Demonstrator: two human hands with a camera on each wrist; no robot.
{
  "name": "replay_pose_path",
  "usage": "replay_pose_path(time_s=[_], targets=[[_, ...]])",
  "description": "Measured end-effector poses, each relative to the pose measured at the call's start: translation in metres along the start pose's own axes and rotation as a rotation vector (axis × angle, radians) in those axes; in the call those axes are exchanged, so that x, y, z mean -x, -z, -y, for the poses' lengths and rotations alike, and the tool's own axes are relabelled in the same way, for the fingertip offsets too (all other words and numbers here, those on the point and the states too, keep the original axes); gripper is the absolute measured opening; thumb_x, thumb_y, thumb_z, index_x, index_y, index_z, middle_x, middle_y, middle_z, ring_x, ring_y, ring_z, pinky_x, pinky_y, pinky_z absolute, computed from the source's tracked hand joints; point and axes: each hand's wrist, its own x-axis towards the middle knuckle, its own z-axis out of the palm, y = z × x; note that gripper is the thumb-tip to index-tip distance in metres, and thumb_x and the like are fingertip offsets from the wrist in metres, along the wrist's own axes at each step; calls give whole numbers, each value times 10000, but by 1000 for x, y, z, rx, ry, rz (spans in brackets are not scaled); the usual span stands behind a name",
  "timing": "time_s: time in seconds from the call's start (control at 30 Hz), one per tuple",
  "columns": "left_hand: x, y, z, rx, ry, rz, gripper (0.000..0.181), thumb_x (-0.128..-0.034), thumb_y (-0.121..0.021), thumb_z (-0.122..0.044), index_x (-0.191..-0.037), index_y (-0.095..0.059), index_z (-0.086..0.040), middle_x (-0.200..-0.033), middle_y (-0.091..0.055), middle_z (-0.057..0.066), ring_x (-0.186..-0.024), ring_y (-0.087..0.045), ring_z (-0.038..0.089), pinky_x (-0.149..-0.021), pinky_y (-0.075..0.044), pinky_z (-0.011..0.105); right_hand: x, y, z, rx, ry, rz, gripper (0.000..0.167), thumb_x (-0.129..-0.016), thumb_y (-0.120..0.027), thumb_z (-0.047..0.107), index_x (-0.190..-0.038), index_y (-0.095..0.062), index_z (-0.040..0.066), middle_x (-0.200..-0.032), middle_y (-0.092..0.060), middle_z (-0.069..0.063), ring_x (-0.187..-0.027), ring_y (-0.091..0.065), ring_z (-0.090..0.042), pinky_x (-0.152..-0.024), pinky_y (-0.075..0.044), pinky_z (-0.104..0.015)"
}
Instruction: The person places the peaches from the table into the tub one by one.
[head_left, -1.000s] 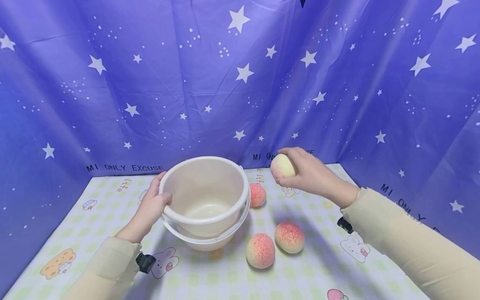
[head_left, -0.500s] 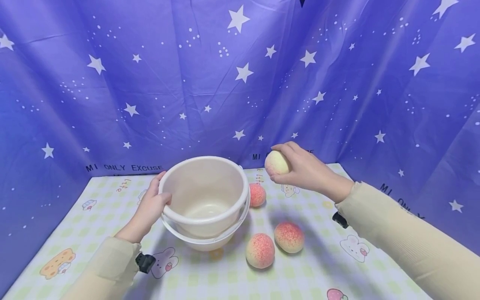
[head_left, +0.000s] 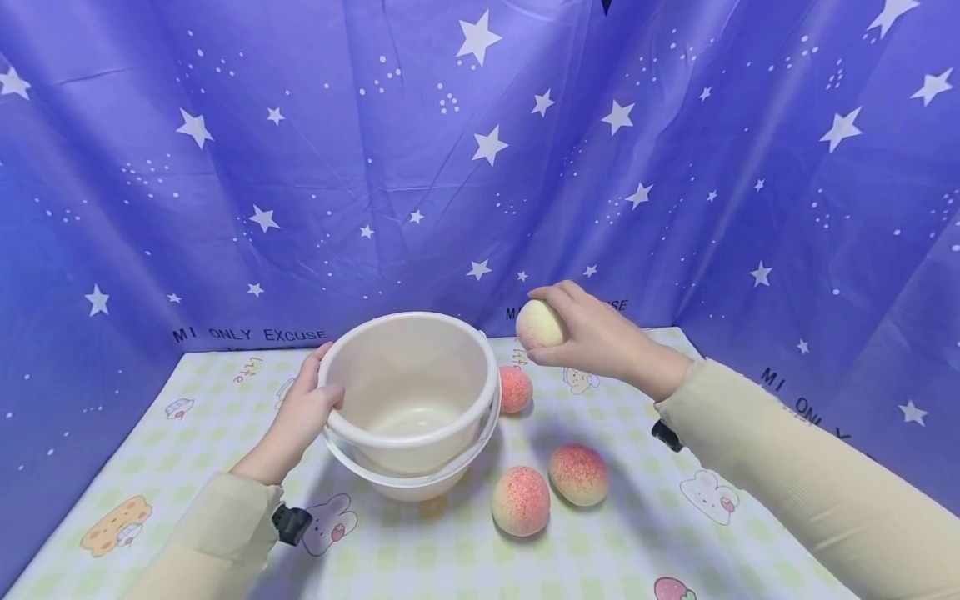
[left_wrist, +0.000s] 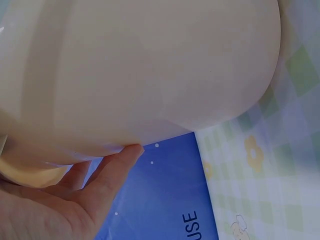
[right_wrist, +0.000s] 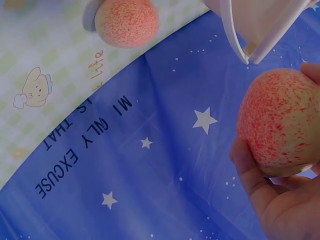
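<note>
A white bucket [head_left: 412, 333] stands on the table, and no fruit shows inside it. My left hand [head_left: 303, 417] grips its left rim, thumb over the edge; in the left wrist view the fingers [left_wrist: 117, 170] lie along the outer wall. Above the table, right of the bucket, my right hand [head_left: 600, 337] holds a peach [head_left: 538, 325], pale yellow on the head camera's side. The right wrist view shows that peach's red-speckled side [right_wrist: 275, 120] between thumb and fingers, apart from the bucket rim [right_wrist: 245, 55].
One peach [head_left: 516, 390] lies behind the bucket's right side, partly hidden by it. Two more peaches [head_left: 521, 502] sit close together at the front right. The bucket's handle [head_left: 420, 482] hangs down in front. A checked cloth [head_left: 225, 467] covers the table; a blue star curtain [head_left: 420, 125] surrounds it.
My right hand has moved left with the peach, closer to the bucket, and slightly up. The left hand, the bucket and the lying peaches have stayed in place.
</note>
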Motion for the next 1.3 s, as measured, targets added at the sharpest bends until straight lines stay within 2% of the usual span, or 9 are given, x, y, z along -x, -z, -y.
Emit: replay_pose_path(time_s=[0.33, 0.5, 1.3], targets=[[-2, 0, 3, -8, -9, -20, 924, -746, -416, -32, -1597, -61, -91, -1644, -144, 204, -1460, -231, 423, -1158, -237, 590, -6, -9, 10, -2, 38, -4, 768, -773, -768, 364, -1438, -479, 111, -1311, -541, -142, -1031, -607, -292, -813, -541, -451], [0, 1, 2, -4, -4, -4, 919, -761, -415, -19, -1598, -43, -92, -1651, -124, 193, -1477, -202, 419, -1176, -200, 580, -9, -12, 15, -11, 41, 8, 773, -776, -763, 370, -1448, -472, 121, -1315, -537, -129, -1024, -603, -282, -807, -540, -434], [1, 0, -1, -11, 11, 6, 926, -770, -430, 2, -1599, -27, -91, -1651, -120, 194, -1482, -197, 408, -1178, -206, 576, -20, -23, 35, -22, 103, 2, 754, -770, -763, 360, -1433, -490, 126, -1296, -546, -109, -1033, -608, -271, -793, -549, -415]])
